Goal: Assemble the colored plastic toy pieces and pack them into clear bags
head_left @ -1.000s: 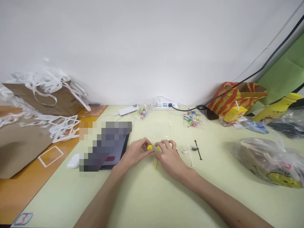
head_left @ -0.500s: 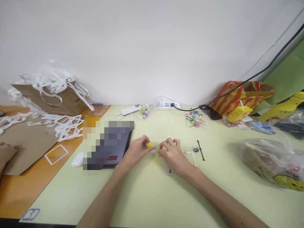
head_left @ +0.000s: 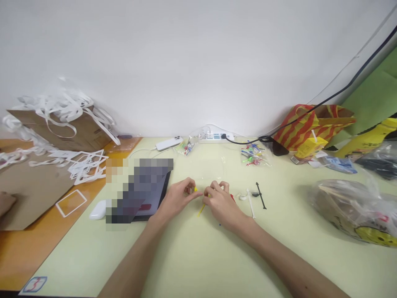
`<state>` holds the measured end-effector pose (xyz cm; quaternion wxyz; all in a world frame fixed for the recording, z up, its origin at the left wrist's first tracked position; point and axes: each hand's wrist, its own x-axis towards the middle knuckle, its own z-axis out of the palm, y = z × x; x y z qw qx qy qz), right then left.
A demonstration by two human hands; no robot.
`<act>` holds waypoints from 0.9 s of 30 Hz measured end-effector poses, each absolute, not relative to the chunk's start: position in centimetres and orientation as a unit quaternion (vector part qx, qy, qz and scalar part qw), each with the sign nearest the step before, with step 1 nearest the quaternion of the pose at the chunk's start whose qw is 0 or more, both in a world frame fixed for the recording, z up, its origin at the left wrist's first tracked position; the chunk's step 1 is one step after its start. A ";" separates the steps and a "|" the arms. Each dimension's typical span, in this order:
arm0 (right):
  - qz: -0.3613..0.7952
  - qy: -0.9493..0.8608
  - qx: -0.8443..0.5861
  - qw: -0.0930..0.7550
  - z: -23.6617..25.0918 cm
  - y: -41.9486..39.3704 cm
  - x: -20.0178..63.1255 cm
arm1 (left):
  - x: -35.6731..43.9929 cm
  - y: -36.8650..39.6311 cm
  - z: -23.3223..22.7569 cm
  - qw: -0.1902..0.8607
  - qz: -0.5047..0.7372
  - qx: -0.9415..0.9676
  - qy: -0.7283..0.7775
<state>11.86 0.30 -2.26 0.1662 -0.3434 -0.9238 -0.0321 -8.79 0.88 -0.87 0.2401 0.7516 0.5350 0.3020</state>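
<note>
My left hand (head_left: 178, 198) is closed in a pinch on a small yellow piece (head_left: 195, 189), mostly covered by the fingers. Close beside it, my right hand (head_left: 221, 203) has its fingers closed over a thin yellow plastic stick (head_left: 201, 210), whose lower end sticks out. Behind the right hand a bit of a red piece (head_left: 232, 197) shows, and under the wrist the tip of a blue piece (head_left: 220, 224). To the right lie a white stick (head_left: 250, 205), a white round piece (head_left: 242, 198), a black round piece (head_left: 255, 194) and a black stick (head_left: 261, 197).
A tablet (head_left: 155, 190) and a white case (head_left: 98, 210) lie to the left. Bags of coloured pieces (head_left: 254, 154), a power strip (head_left: 215, 136) and a phone (head_left: 169, 143) are along the wall. A plastic-wrapped package (head_left: 350, 211) stands right. Another person's hand (head_left: 6, 204) rests far left.
My right hand has shifted slightly left, closer to the left hand. The red piece has come into sight behind it, and the blue piece is more covered.
</note>
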 end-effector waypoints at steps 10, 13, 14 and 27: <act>-0.049 -0.877 -0.301 0.372 -1.3 -0.1 12.6 | -8.7 0.9 -0.3 0.241 0.411 0.693 0.541; -0.008 -0.854 -0.312 0.417 -1.1 -0.2 13.3 | -8.4 0.9 -0.3 0.296 0.460 0.652 0.526; 0.000 -0.850 -0.314 0.422 -1.1 -0.2 13.5 | -8.2 0.8 -0.3 0.319 0.472 0.640 0.516; 0.135 -0.820 -0.230 0.507 -1.1 -0.5 14.2 | -5.9 -0.1 -0.6 0.557 0.392 0.592 0.430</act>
